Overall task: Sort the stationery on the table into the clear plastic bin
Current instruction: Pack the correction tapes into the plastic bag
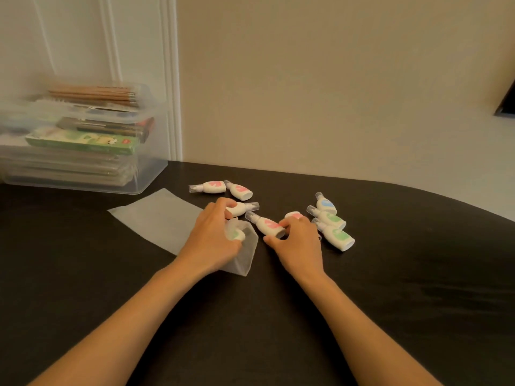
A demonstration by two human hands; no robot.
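Gripped a small frosted pouch (246, 254) in the left hand (214, 235), fingers curled round it, a green-labelled corrector (236, 234) inside (seen only dimly through the plastic). Pinched a pink-labelled corrector (267, 225) between thumb and fingers of the right hand (299, 243), just beside that pouch. Saw a flat frosted sleeve (158, 218) lying left of the hands on the dark table (390, 288). Saw, right of the hands, a green pair (338, 236) and a blue-labelled corrector (326, 206); farther back, a pink pair (214, 187). Found the clear plastic bin (150, 174) farthest off, back left, stacked with pencils (94, 94) and a green box (83, 142).
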